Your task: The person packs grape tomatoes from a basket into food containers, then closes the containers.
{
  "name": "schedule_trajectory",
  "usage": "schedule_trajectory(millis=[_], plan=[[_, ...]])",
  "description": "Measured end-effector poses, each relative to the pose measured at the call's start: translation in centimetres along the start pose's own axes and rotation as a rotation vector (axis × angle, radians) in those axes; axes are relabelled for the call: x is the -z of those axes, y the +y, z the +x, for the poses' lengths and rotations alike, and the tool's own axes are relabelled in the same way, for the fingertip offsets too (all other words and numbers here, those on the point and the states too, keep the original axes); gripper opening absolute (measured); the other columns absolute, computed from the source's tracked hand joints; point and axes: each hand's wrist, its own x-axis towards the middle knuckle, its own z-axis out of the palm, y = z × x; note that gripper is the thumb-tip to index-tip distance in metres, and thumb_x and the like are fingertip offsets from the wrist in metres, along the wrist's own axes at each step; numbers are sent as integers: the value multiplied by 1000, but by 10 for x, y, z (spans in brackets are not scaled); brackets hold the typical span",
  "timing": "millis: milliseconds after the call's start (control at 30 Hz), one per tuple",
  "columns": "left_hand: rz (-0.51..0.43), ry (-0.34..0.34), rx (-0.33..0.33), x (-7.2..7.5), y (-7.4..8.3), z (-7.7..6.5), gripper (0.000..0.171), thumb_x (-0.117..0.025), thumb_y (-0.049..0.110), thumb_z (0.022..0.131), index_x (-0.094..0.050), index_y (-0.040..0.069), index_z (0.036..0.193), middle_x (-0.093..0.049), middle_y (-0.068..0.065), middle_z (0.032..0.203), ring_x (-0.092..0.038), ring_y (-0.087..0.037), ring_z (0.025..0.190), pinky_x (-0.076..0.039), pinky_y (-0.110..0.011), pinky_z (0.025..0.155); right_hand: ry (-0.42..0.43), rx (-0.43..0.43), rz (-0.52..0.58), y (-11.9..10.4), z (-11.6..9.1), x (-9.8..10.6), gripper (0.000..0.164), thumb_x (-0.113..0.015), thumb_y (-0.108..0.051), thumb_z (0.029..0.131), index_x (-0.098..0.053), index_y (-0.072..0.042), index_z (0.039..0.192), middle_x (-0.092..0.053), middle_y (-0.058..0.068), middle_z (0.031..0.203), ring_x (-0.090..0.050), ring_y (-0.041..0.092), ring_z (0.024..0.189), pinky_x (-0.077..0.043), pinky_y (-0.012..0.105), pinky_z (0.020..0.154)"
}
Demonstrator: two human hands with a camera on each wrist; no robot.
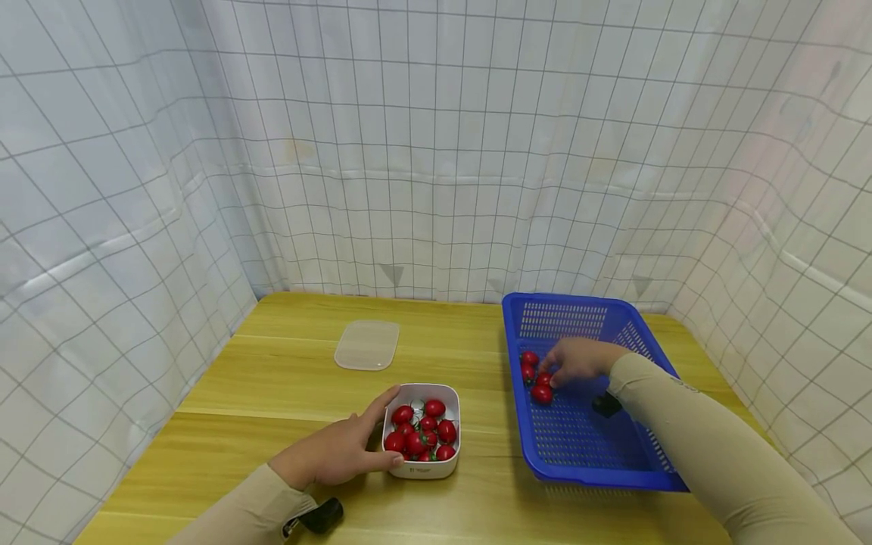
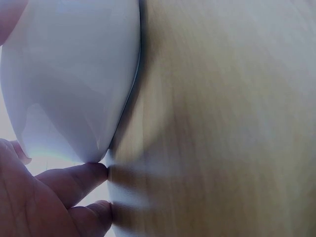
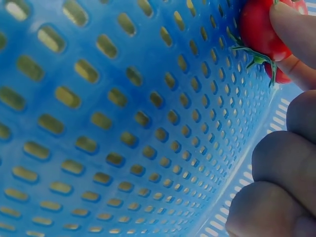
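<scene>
My left hand (image 1: 339, 453) holds a small white container (image 1: 424, 470) at its left side, thumb on the front wall and a finger at the back corner. Red cherry tomatoes (image 1: 415, 442) with green stems lie in it. In the left wrist view, fingers (image 2: 74, 182) touch the container's lower edge. Inside the blue basket (image 1: 602, 478), my right hand (image 1: 580, 359) reaches to several tomatoes (image 1: 527, 372) along the left wall. The right wrist view shows thumb and forefinger pinching a cherry tomato (image 3: 260, 29), its other fingers curled.
A translucent flat lid (image 1: 368, 345) lies on the wooden table (image 1: 300, 378) behind the container. The perforated basket stands at the right. A white grid-patterned curtain (image 1: 436, 151) closes off the back and both sides. Each wrist carries a dark device (image 1: 323, 516).
</scene>
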Motion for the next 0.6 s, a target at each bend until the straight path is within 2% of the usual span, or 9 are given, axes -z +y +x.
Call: schedule_trajectory(millis=[267,467,600], plan=[[-4,-5,6,0,1,0,104,-71,59,94,-8,29,171,-40,-18,165,-46,-45,146,-33,-69,120,-6,0,31,0,-1,1,31,-79,-17,88,-79,-15,119,-77,3,119,-70,22,112,-54,51,103],[-3,-6,9,2,4,-2,105,-72,59,94,-8,28,171,-40,-19,165,-46,-48,146,-31,-71,120,-1,29,-51,-1,-3,6,34,-78,-20,89,-79,-15,122,-77,3,122,-68,22,114,-54,51,103],[-2,-8,13,2,4,-2,105,-72,59,94,-8,28,171,-40,-19,165,-46,-47,146,-32,-71,120,2,10,-71,-2,-5,11,34,-77,-22,90,-79,-18,123,-76,1,126,-68,23,118,-53,52,105]])
